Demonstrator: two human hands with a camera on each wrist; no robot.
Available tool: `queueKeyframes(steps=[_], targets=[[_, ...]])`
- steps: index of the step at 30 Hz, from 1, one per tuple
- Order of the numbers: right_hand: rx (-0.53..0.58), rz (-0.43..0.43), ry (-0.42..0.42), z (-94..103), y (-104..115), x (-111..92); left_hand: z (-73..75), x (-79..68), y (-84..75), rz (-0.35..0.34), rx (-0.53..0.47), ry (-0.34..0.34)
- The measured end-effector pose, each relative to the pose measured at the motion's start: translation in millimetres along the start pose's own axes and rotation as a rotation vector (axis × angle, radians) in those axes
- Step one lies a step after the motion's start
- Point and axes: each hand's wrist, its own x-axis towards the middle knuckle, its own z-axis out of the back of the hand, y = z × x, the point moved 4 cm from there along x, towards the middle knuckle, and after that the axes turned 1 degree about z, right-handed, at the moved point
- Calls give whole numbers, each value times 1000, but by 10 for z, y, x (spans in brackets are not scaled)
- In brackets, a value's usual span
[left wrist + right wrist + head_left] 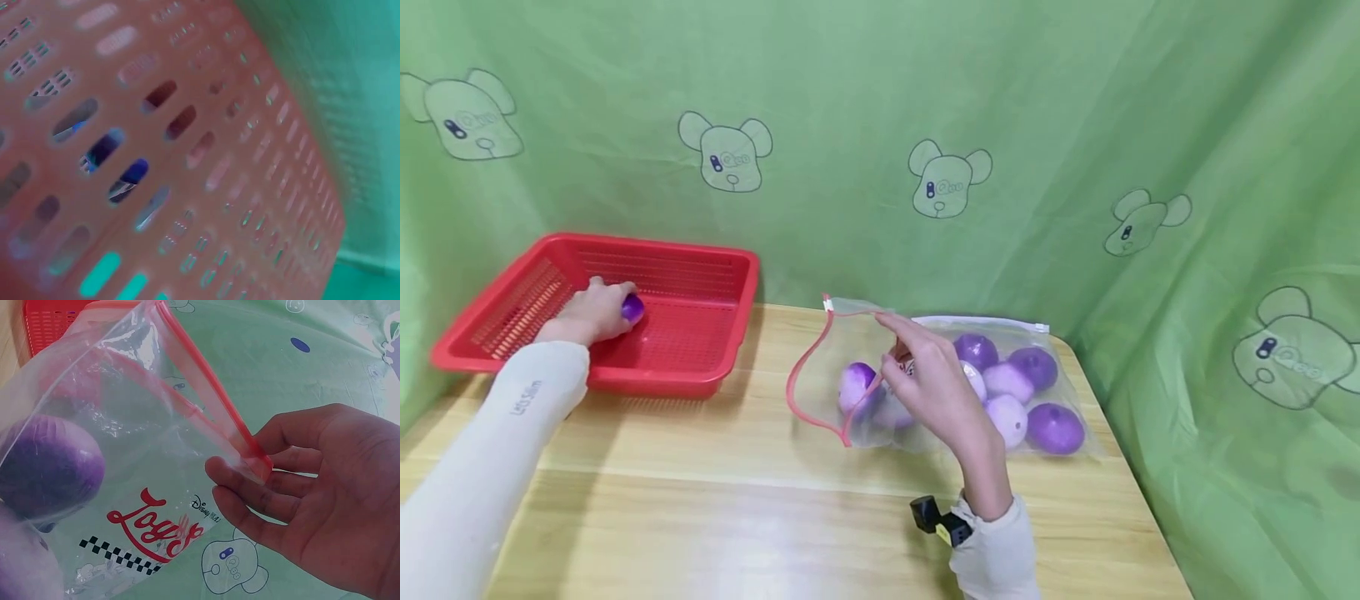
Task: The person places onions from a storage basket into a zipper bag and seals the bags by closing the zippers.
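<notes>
My left hand [597, 310] reaches into the red plastic basket [688, 382] at the left and grips a round, purple onion-like thing [633, 309]. The left wrist view shows mostly the basket's slotted wall [187, 144]; that hand's fingers are hidden there. With thumb and fingers, my right hand [319, 487] pinches the red-edged rim of a clear zip bag [140, 481], holding its mouth apart. Inside lies a purple-and-white round piece [855, 387]. Several similar purple pieces [1056, 429] lie under clear plastic on the right.
A white zip strip [992, 320] runs behind the right-hand pieces; whether it belongs to a second bag, I cannot tell. Everything stands on a light wooden table [760, 500]. A green curtain [835, 150] with bear-head drawings hangs behind and at the right.
</notes>
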Motion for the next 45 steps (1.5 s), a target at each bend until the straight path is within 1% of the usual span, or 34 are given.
queueKeyframes(steps=[3, 7, 10, 14, 16, 20, 22, 24, 27, 30, 33, 35, 37, 39, 41, 43, 45], targets=[[4, -11, 0, 12, -23, -17, -32, 12, -51, -18, -22, -13], [11, -4, 9, 20, -29, -17, -68, -19, -62, -24, -31, -38], [9, -4, 10, 38, -35, -14, -82, -40, -88, -53, -71, -62], [-1, -15, -3, 79, -59, -20, -121, -44, -201, -139, -132, -68], [-3, -17, -8, 97, -67, -22, -143, -54, -271, -168, -147, -58], [6, -17, -2, 107, -60, -21, -152, -93, -391, -196, -149, -58], [9, -15, -1, 105, -52, -22, -141, -121, -438, -195, -155, -60], [10, -9, -2, 105, -41, -23, -120, -147, -481, -185, -172, -77], [9, -15, -12, 110, -43, -38, -71, -174, -554, -159, -222, -126], [8, -23, -20, 120, -45, -54, -10, -218, -640, -126, -303, -210], [8, -16, -21, 130, -34, -56, 33, -306, -721, -77, -398, -279], [8, -13, -18, 131, -37, -55, 31, -362, -792, -41, -456, -324], [10, -13, -13, 131, -37, -52, 32, -418, -876, -21, -479, -379], [13, -21, -5, 128, -40, -50, 35, -471, -976, -20, -488, -444], [13, -28, 6, 123, -42, -51, 40, -522, -1081, -29, -491, -491], [12, -35, 12, 121, -44, -56, 51, -576, -1191, -47, -488, -523], [7, -41, 10, 124, -46, -63, 68, -632, -1306, -67, -491, -537]])
